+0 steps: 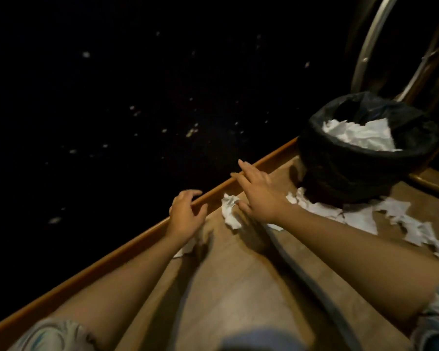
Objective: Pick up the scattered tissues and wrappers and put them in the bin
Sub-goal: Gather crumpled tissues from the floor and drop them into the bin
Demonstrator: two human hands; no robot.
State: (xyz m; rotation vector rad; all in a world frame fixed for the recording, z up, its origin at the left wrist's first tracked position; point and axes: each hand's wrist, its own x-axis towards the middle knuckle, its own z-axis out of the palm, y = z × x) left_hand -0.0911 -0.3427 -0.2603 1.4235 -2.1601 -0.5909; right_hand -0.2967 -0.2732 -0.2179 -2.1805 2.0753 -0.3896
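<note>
A round bin (360,171) lined with a black bag stands at the far right of the wooden table (238,287), with white tissue (360,135) inside. My right hand (257,192) hovers with straight fingers just above a crumpled white tissue (230,211) by the table's raised edge. My left hand (186,215) hangs with loosely curled fingers and holds nothing; another tissue (186,249) peeks out under its wrist. Torn white tissues (360,216) lie scattered at the bin's foot and trail toward the right edge (421,234).
An orange raised rim (112,254) borders the table on the left. Beyond it lies a dark floor (137,97) with pale specks. A curved metal frame (370,41) rises behind the bin.
</note>
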